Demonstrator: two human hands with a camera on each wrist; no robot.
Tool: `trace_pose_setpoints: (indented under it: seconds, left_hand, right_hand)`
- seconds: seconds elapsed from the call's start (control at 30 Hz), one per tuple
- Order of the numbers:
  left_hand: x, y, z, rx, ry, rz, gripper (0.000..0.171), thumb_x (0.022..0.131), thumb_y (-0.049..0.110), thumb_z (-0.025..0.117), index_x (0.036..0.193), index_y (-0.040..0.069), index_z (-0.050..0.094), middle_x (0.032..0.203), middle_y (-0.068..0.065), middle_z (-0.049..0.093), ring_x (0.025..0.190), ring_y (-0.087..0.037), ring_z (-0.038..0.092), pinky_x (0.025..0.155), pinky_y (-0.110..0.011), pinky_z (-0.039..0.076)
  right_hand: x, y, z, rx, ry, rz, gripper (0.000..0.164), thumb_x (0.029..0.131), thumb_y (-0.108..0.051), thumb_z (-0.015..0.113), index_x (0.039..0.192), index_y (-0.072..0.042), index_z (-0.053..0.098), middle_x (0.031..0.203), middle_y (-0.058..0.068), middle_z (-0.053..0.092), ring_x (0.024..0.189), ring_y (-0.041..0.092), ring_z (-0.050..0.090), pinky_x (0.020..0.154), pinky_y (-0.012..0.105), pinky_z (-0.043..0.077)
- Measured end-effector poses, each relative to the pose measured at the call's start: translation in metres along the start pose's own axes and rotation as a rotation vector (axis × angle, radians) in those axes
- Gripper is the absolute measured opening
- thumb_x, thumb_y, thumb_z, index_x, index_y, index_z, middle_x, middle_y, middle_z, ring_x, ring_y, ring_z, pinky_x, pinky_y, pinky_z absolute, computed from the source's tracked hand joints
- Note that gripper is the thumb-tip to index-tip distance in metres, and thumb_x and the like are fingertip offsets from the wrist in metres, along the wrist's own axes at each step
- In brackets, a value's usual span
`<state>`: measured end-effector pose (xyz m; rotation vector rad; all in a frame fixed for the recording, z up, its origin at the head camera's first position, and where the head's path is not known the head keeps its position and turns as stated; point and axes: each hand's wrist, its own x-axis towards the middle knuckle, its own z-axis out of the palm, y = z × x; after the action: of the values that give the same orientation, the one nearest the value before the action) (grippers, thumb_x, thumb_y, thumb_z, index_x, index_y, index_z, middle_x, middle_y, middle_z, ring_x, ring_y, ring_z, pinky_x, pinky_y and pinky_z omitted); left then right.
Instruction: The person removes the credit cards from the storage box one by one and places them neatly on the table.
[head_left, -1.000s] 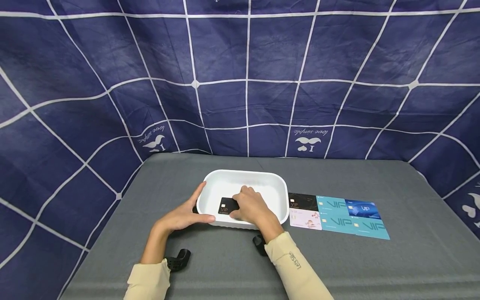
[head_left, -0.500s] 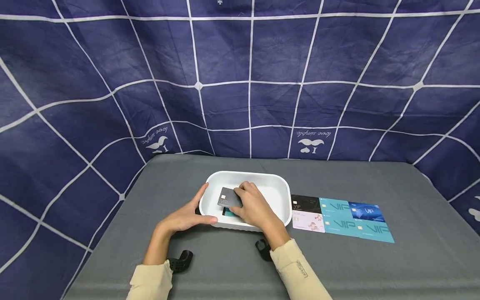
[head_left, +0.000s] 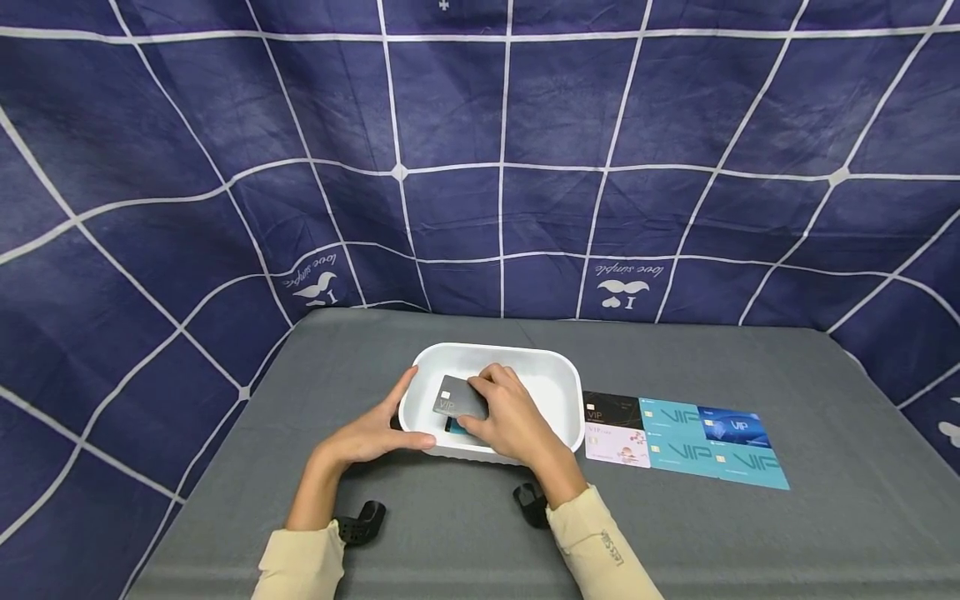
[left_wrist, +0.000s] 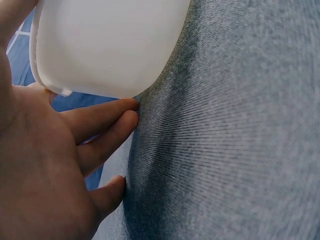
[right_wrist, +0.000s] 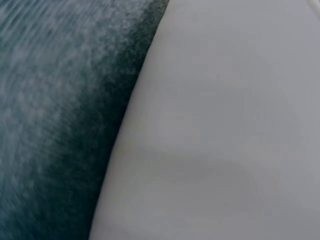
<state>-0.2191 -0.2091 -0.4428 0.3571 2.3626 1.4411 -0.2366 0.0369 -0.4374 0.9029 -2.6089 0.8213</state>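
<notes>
In the head view, a white tray (head_left: 546,377) with rounded corners stands on the table. My left hand (head_left: 363,435) holds its left end, thumb at the near side and index finger at the far side. The left wrist view shows the other fingers of the left hand (left_wrist: 55,150) extended beside the tray (left_wrist: 112,45). Over the tray, my right hand (head_left: 512,419) pinches a grey VIP card (head_left: 459,397) by its right side. Below it, part of a turquoise card (head_left: 454,427) shows in the tray. Only the tray's outer wall (right_wrist: 210,125) and cloth appear in the right wrist view.
Right of the tray, several cards lie edge to edge in two rows: a black card (head_left: 612,409), a pink card (head_left: 617,444), a blue card (head_left: 733,426) and turquoise cards (head_left: 682,451). A blue checked curtain (head_left: 562,208) hangs behind the grey table (head_left: 450,533).
A second ago the right hand was at a black card low in the tray. Now a grey card is pinched there, with turquoise showing beneath. The left hand keeps its hold.
</notes>
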Motion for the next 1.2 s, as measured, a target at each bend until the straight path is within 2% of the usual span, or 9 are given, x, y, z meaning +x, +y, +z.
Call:
trace_pose_setpoints:
  seconds: [0.3,0.5,0.8,1.0,1.2]
  left_hand:
    - [-0.001,0.002,-0.001,0.006,-0.001,-0.002,0.114,0.081,0.036,0.081,0.160,0.025,0.000,0.162,-0.017,0.009,0.142,-0.036,0.018,0.110,-0.058,0.019]
    - [0.000,0.001,-0.001,0.006,0.001,-0.001,0.114,0.080,0.036,0.081,0.160,0.025,0.000,0.163,-0.016,0.008,0.143,-0.037,0.016,0.110,-0.059,0.018]
    - [0.001,0.000,-0.002,0.015,0.002,-0.001,0.114,0.081,0.037,0.081,0.160,0.026,0.000,0.163,-0.014,0.005,0.144,-0.036,0.012,0.111,-0.060,0.015]
    - [-0.001,0.000,-0.003,0.007,0.000,-0.018,0.114,0.080,0.037,0.080,0.160,0.027,-0.001,0.163,-0.014,0.006,0.144,-0.036,0.013,0.111,-0.060,0.015]
    - [-0.001,-0.001,-0.002,0.003,-0.003,-0.007,0.114,0.080,0.037,0.080,0.160,0.027,-0.001,0.163,-0.015,0.006,0.144,-0.037,0.013,0.111,-0.061,0.015]
  right_hand:
    - [-0.004,-0.003,-0.008,0.047,-0.011,-0.008,0.049,0.078,-0.027,0.082,0.117,-0.001,0.069,0.104,0.004,0.057,0.097,0.020,0.050,0.084,0.034,0.043]
    - [-0.011,-0.006,-0.019,0.036,-0.014,-0.028,0.047,0.077,-0.027,0.083,0.114,-0.002,0.070,0.101,0.003,0.058,0.094,0.019,0.050,0.083,0.033,0.044]
    - [-0.021,-0.014,-0.042,0.016,-0.077,-0.046,0.044,0.075,-0.026,0.085,0.109,-0.003,0.070,0.100,0.000,0.058,0.094,0.017,0.052,0.084,0.034,0.044]
    - [-0.021,-0.021,-0.047,0.005,-0.117,-0.080,0.043,0.077,-0.029,0.082,0.111,-0.004,0.070,0.101,-0.001,0.058,0.096,0.017,0.052,0.088,0.034,0.044]
    - [-0.024,-0.025,-0.055,-0.027,-0.112,-0.090,0.044,0.077,-0.031,0.083,0.110,-0.005,0.069,0.101,-0.002,0.057,0.095,0.015,0.051,0.086,0.032,0.044]
